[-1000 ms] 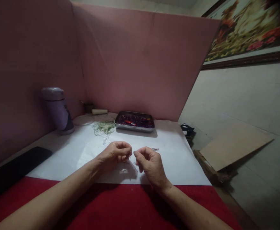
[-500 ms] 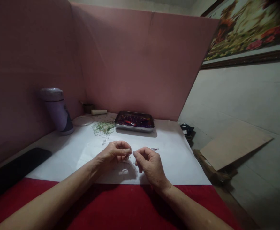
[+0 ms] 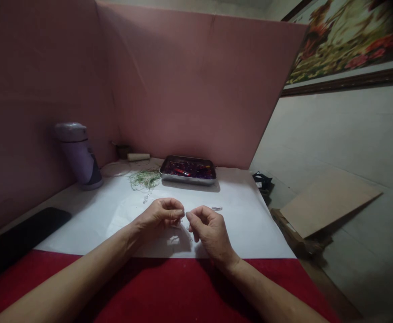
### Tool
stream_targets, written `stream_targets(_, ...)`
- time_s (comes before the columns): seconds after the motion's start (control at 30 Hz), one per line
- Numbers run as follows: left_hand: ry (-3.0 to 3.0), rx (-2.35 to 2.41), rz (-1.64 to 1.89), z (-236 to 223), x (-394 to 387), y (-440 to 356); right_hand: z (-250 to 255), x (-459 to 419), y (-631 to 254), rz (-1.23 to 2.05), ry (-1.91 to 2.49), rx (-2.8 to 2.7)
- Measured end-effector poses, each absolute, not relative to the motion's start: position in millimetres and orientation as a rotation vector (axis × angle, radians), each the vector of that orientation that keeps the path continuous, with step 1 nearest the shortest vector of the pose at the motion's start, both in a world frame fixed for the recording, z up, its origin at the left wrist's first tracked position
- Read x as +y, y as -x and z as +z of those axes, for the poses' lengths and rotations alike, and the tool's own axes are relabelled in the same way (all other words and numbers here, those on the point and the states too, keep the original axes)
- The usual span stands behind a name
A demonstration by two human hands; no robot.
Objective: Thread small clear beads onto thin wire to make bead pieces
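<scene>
Over the white sheet [image 3: 246, 215], my left hand [image 3: 162, 213] is closed in a pinch, thumb against the fingers. A tiny clear bead [image 3: 182, 220] shows just below its fingertips. My right hand [image 3: 211, 229] pinches too, its thumb and forefinger almost meeting the left fingertips. What either pinch holds is too small to make out. Below the gap between the hands are a few more small clear beads [image 3: 191, 240]; whether they hang on a thread or lie on the sheet I cannot tell.
Behind the hands stands a metal tray [image 3: 189, 180] of dark purple beads with a red-handled tool [image 3: 183, 172]. Green thread [image 3: 145, 179] lies left of it, near loose clear beads [image 3: 146, 198]. A small metal tool [image 3: 217, 208], purple bottle [image 3: 80, 157] and black object [image 3: 31, 233] lie around.
Both hands stay pinched close together and have hardly moved. The whole view shifts very slightly.
</scene>
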State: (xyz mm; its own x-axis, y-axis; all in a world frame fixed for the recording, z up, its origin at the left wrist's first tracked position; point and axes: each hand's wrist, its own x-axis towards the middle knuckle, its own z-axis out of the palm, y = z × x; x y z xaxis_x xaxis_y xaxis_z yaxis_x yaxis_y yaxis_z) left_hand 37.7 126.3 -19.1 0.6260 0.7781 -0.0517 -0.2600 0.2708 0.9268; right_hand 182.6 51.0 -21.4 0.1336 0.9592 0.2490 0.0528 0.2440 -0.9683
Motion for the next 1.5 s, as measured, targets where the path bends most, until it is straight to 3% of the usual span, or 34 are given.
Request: stream_targets(1.5, -1.171, 0.582, 0.735, -24.7, 126.6, -39.1, -26.9, 53.6, -183.0, 0.958, 1.095, -1.242)
